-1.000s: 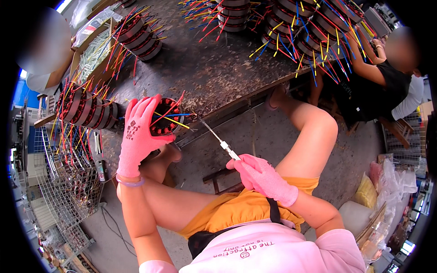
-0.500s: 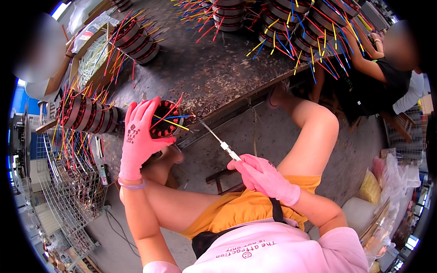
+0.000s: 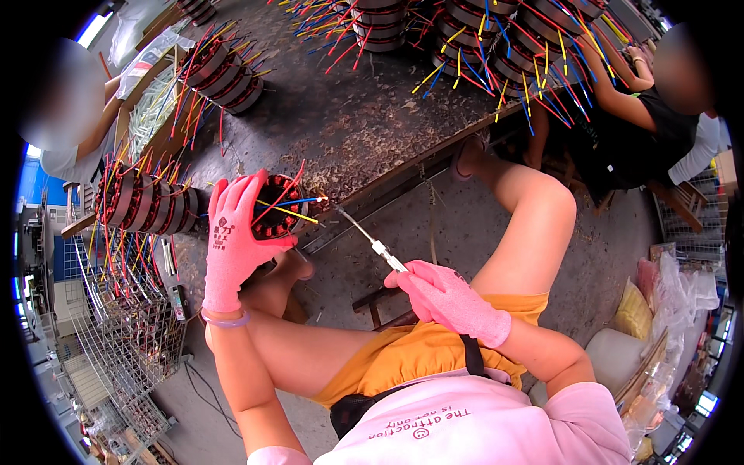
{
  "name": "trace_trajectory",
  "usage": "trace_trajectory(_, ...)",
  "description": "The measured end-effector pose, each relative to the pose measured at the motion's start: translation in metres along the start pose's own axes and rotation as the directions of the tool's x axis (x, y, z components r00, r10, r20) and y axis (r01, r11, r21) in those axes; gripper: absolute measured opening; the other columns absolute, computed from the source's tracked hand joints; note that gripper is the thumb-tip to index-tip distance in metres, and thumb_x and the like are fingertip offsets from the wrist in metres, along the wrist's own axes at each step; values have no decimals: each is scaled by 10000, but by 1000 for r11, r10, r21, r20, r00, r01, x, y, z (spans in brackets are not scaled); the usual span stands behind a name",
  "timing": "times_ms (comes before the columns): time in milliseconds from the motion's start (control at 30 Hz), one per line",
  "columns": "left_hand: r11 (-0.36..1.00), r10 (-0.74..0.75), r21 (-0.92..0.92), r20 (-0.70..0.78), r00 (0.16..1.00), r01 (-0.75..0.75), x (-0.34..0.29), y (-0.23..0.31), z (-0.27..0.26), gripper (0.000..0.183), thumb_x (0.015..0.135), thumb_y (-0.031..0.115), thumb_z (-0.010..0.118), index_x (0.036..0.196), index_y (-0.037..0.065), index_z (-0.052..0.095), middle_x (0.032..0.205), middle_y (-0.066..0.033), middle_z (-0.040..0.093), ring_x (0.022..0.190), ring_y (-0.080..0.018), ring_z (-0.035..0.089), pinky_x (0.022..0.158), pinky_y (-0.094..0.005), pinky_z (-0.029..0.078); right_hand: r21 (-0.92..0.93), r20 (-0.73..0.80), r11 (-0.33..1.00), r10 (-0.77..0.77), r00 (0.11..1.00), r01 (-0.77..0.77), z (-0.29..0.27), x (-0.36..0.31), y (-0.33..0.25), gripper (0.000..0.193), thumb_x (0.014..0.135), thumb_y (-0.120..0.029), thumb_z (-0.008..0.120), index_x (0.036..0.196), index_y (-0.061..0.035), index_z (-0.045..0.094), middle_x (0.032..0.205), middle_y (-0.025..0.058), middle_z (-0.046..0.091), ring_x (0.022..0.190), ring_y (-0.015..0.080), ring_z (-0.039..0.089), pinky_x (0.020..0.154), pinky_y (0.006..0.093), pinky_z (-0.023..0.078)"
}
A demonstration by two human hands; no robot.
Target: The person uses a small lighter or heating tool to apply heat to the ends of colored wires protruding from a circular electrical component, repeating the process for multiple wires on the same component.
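- I have the left hand [image 3: 235, 229] wrapped on the wound stator [image 3: 271, 221], thumb at its lower rim; the stator stands at the near edge of the table [image 3: 364, 147]. Its support is hidden.
- I have the right hand [image 3: 449, 300] closed on a slim metal tool [image 3: 378, 247], its tip near the glowing end of the blue wire [image 3: 305, 201].
- Caution: the glow suggests heat. Drift of the tip could scorch the blue insulation or the adjacent yellow wire [image 3: 307, 219].
- Caution: a loose left grip could let the stator turn, shifting the wire end off the tip.
- Obstruction: I note a stator stack [image 3: 151, 199] close beside the left hand; its leads could snag the glove.
- Surroundings: a carton [image 3: 167, 138] of pale tubes, further stators [image 3: 465, 43] and a co-worker [image 3: 663, 128] to the right, well apart.
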State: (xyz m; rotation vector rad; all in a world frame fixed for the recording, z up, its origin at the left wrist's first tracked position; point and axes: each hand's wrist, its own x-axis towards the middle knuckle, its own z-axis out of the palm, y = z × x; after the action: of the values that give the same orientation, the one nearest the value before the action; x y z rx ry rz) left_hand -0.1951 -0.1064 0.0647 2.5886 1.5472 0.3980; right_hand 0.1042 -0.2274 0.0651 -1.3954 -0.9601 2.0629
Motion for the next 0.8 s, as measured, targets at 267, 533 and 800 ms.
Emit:
trace_trajectory(267,1000,-5,4,-6,1000,5,0,1,0,983,531,298,902,1395,38,511,1335,-135,571,1297,-301,492,1198,-487,244,-15,1,1000,-22,1000,22,0,1,2,286,1046,-257,483,1114,-12,615,663,-31,448,550,53,411,513,238,362)
trace_trajectory(533,1000,-2,2,-8,1000,2,-1,0,1,987,533,296,902,1399,37,506,1338,-136,569,1300,-299,491,1198,-495,239,-9,-13,1000,10,1000,-10,2,0,-2,283,1042,-254,490,1111,-10,616,665,-29,452,551,54,411,517,239,360)
trace_trajectory(800,1000,-4,-10,1,1000,4,0,-2,2,999,523,292,909,1402,41,505,1342,-141,566,1304,-318,485,1200,-498,236,-12,-17,1000,9,1000,-9,2,0,-2,290,1045,-257,485,1120,-8,613,666,-34,437,550,55,399,514,237,351)
